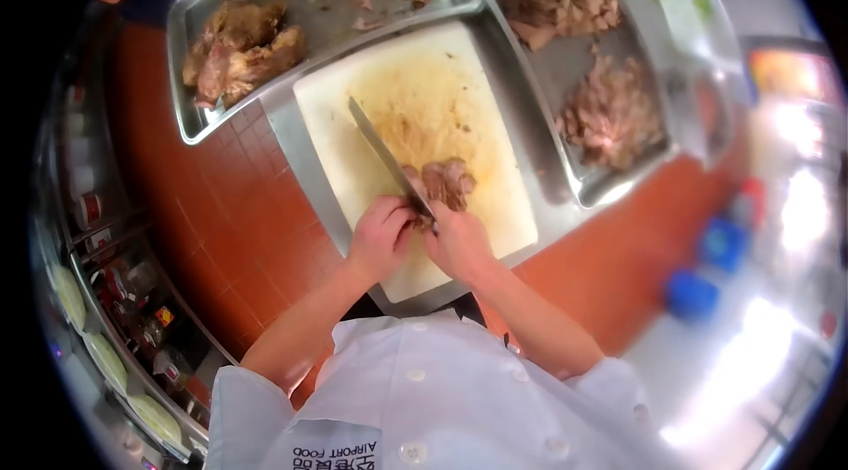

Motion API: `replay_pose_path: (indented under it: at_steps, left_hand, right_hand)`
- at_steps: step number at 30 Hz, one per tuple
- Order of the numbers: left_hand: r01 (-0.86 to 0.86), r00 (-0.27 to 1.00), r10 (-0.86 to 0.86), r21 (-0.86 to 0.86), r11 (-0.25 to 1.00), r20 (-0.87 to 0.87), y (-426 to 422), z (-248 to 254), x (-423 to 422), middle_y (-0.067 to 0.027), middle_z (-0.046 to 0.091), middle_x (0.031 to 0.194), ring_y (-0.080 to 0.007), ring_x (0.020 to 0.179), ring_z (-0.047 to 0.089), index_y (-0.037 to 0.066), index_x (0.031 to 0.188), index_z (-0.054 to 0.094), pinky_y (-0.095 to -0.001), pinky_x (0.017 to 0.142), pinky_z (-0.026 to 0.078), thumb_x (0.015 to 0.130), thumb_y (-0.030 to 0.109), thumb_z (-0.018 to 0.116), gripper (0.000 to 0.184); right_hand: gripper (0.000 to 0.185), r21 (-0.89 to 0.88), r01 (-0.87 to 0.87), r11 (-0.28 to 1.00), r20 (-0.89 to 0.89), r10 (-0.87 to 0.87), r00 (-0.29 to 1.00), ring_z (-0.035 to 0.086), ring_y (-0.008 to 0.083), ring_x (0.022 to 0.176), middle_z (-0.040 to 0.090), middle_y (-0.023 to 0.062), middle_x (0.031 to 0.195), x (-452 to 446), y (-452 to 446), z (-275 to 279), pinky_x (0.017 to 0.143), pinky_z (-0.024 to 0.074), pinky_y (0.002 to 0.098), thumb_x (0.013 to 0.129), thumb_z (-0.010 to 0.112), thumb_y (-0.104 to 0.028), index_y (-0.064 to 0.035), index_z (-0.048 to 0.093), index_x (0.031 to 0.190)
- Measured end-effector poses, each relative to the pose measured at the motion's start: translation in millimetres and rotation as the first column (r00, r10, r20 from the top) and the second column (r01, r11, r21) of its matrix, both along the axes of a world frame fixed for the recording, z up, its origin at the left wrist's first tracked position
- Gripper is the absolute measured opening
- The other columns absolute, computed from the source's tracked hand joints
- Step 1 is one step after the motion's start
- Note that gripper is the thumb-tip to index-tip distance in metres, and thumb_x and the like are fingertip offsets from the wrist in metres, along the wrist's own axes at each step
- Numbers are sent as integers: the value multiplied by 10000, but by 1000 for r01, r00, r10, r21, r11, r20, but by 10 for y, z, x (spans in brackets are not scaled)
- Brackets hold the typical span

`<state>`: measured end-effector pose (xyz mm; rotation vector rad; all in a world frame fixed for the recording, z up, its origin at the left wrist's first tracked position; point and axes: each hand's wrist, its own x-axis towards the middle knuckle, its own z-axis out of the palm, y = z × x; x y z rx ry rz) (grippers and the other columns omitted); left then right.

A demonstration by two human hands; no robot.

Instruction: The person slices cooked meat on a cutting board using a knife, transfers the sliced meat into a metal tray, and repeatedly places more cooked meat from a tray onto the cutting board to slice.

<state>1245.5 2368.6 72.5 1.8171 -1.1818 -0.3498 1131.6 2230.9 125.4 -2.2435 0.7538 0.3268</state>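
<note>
- Right hand (461,245): I have it closed around the handle of the knife (380,141), over the near part of the cutting board (495,205). The blade slants across the board, its tip toward the far left corner.
- Left hand (382,233): fingers curled, over the board's left edge, close beside the blade. A bit of meat shows between the hands; I cannot tell whether the left fingers grip it.
- Meat slices (448,182): located right of the blade, closer to the board's near edge than its far edge, just beyond the right hand.
- Support: the board lies on a metal tabletop (296,139). Large meat chunks (238,50) are in a tray (314,6) past the board's far left corner.
- Handling, meat (judged): light, soft, probably slippery and apt to tear. Press from above with curled fingertips; lift slices by their broad sides.
- Handling, knife (judged): stiff and sharp, with a handle that may turn slick from grease. Hold the handle only; place the left fingertips clear of the edge.
</note>
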Motion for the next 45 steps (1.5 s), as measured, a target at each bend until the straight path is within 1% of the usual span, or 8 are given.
replay_pose_path:
  at_steps: [7, 10, 13, 18, 25, 31, 40, 45]
  left_hand:
    - [-5, 998, 5, -5, 1000, -55, 34, -33, -14, -170, 656, 1099, -393, 997, 633, 18, 1004, 687, -449, 845, 549, 783, -63, 694, 236]
    - [4, 999, -4, 0, 1000, -41, 48, -19, 23, -162, 656, 1086, -389, 991, 632, 19, 1004, 685, -448, 842, 549, 785, -64, 700, 234]
    - [19, 998, -17, 28, 999, -60, 57, 29, 10, -150, 654, 1062, -379, 987, 625, 18, 999, 676, -450, 837, 544, 788, -68, 706, 230]
    - [18, 1000, -18, 23, 1000, -2, 111, -18, 20, -147, 657, 1062, -376, 995, 629, 17, 1008, 682, -451, 836, 548, 794, -40, 732, 227]
    - [-1, 1000, 2, 24, 1000, -16, 93, -13, 24, -130, 674, 1055, -360, 981, 647, 26, 995, 697, -437, 841, 559, 798, -40, 731, 211]
    - [10, 1000, -10, 35, 999, -23, 161, -35, 0, -150, 674, 1064, -370, 961, 669, 29, 992, 716, -436, 816, 567, 795, -3, 771, 206]
    - [-34, 999, 34, -12, 999, -9, 125, -66, 14, -130, 681, 1036, -342, 942, 663, 29, 962, 704, -432, 779, 565, 786, -9, 777, 195]
    - [7, 1000, -7, 0, 1000, -27, 164, -90, 40, -142, 684, 1049, -363, 926, 669, 30, 974, 720, -429, 795, 569, 791, 12, 793, 198]
  right_hand:
    - [176, 62, 4, 998, -152, 5, 988, 688, 456, 720, 689, 231, 732, -586, 156, 658, 663, 540, 553, 934, 654, -123, 11, 609, 1039]
    - [186, 20, -4, 1000, -135, 7, 991, 692, 447, 718, 678, 233, 712, -549, 216, 541, 654, 548, 546, 901, 660, -111, -12, 607, 1050]
    - [180, -108, -23, 994, 15, 25, 1000, 697, 444, 731, 688, 232, 733, -219, 241, -82, 666, 553, 548, 894, 664, -111, -15, 613, 1038]
    - [189, -1, 8, 1000, 57, -8, 998, 683, 460, 712, 680, 244, 720, -93, 56, 88, 654, 546, 546, 918, 671, -129, 1, 603, 1039]
    - [174, 14, -30, 999, -154, 32, 988, 704, 430, 713, 686, 235, 718, -608, 245, 578, 653, 557, 536, 888, 679, -123, -30, 618, 1022]
    - [186, -87, -13, 996, 118, 23, 993, 700, 428, 682, 683, 223, 698, 62, 164, -145, 635, 552, 535, 891, 685, -130, -28, 602, 1023]
    - [197, -6, -62, 998, -139, 61, 988, 691, 428, 661, 685, 214, 697, -543, 243, 604, 619, 544, 534, 900, 671, -127, -32, 609, 1061]
    - [217, -77, -35, 996, 36, 38, 999, 694, 450, 702, 678, 229, 699, 39, 224, -131, 639, 546, 535, 914, 684, -142, -1, 619, 1066]
